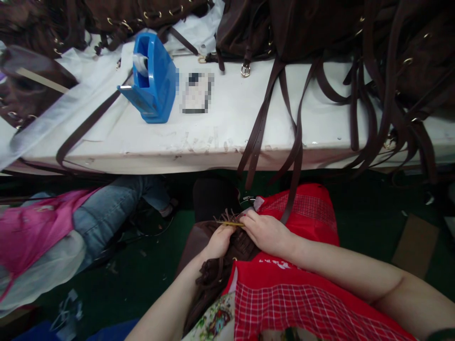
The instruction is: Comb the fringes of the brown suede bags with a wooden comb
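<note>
A dark brown bag (243,244) lies in my lap, with gathered, braided-looking leather and thin fringe ends between my hands. My left hand (217,242) is closed at the left side of this part. From the other side my right hand (268,233) closes over it, fingertips pinched together. A thin yellow strip (227,223) runs across from above my left thumb to my right fingertips; its kind is too small to tell. A brown tassel (209,272) hangs below my left wrist.
On the white table (220,135) stand a blue tape dispenser (161,80) and a blurred-out phone-like object (197,93). Brown bags (320,28) line the back, their straps (261,123) hanging over the front edge. At left sits another person in jeans (110,222).
</note>
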Demonstrator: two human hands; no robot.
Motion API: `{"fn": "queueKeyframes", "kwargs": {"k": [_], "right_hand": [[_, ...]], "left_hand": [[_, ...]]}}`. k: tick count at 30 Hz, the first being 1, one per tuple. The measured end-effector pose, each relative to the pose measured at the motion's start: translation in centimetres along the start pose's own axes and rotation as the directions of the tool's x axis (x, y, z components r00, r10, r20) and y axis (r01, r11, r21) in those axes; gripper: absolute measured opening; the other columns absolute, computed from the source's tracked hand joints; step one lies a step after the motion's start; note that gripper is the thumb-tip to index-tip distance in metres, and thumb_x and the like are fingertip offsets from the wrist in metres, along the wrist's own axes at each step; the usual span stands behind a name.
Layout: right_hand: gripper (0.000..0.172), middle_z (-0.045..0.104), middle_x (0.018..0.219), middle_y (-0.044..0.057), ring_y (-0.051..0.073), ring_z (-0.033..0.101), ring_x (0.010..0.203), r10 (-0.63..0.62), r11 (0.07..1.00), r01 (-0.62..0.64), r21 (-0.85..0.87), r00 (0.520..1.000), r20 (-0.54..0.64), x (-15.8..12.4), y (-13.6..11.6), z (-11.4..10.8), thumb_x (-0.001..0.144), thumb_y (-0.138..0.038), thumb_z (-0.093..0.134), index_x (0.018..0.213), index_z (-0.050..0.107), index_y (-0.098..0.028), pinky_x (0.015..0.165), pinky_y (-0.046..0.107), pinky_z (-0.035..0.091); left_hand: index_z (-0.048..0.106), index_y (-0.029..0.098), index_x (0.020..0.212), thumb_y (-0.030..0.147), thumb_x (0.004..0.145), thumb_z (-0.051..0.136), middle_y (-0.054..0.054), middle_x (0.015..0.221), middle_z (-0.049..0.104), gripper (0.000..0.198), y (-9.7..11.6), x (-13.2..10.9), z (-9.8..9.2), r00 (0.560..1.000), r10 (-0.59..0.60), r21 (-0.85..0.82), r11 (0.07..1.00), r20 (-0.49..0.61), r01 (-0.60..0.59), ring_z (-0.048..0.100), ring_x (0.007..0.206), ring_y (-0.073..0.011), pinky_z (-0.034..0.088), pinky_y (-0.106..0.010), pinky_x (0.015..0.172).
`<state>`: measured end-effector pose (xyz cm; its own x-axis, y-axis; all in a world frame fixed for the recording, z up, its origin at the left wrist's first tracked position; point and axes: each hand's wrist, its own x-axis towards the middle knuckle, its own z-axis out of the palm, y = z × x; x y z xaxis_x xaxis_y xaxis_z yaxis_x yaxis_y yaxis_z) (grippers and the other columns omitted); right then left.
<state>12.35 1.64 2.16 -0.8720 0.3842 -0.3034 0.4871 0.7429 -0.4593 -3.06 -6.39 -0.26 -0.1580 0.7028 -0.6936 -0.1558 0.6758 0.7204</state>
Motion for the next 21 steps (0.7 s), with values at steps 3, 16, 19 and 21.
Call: {"fn": "queueKeyframes", "kwargs": {"k": [3,16,19,21], "right_hand": [[0.02,0.056,0.095,0.006,0.016,0.06,0.07,0.038,0.999,-0.038,-0.008,0.999,0.035,0.2,0.4,0.3,0.099,-0.023,0.035,0.101,0.054,-0.017,0.058,0.027,0.045],[0.022,0.061,0.096,0.01,0.02,0.063,0.079,0.35,0.934,-0.355,0.048,0.933,0.082,3.0,3.8,3.0,0.098,-0.02,0.035,0.099,0.056,-0.015,0.064,0.026,0.045],[0.026,0.063,0.093,0.01,0.019,0.062,0.083,0.398,0.911,-0.404,0.083,0.914,0.08,3.0,5.9,3.2,0.1,-0.023,0.033,0.096,0.057,-0.014,0.072,0.025,0.045],[0.028,0.064,0.089,0.007,0.018,0.061,0.082,0.415,0.895,-0.412,0.171,0.91,0.019,2.3,6.3,2.6,0.101,-0.025,0.032,0.092,0.057,-0.015,0.074,0.025,0.044]], "left_hand": [[0.06,0.015,0.071,0.034,0.073,0.049,-0.002,0.073,0.062,0.022,-0.4,-0.6,0.3,0.996,0.035,-0.019,0.999,0.081,-0.033,0.053,0.073,-0.0168,0.046,-0.029,0.074],[0.047,0.02,0.057,0.032,0.084,0.037,-0.005,0.06,0.055,0.031,0.0,-0.7,1.6,0.841,0.34,0.525,0.664,0.422,-0.532,0.049,0.06,-0.017,0.042,-0.032,0.073],[0.048,0.018,0.059,0.037,0.086,0.034,-0.005,0.06,0.056,0.035,-0.2,-0.5,1.7,0.917,0.31,0.412,0.823,0.251,-0.392,0.049,0.061,-0.0163,0.043,-0.03,0.068],[0.051,0.017,0.062,0.046,0.087,0.033,-0.003,0.058,0.055,0.041,-0.4,-0.3,1.7,0.984,0.177,0.197,0.964,0.029,-0.179,0.049,0.059,-0.015,0.042,-0.027,0.06]]}}
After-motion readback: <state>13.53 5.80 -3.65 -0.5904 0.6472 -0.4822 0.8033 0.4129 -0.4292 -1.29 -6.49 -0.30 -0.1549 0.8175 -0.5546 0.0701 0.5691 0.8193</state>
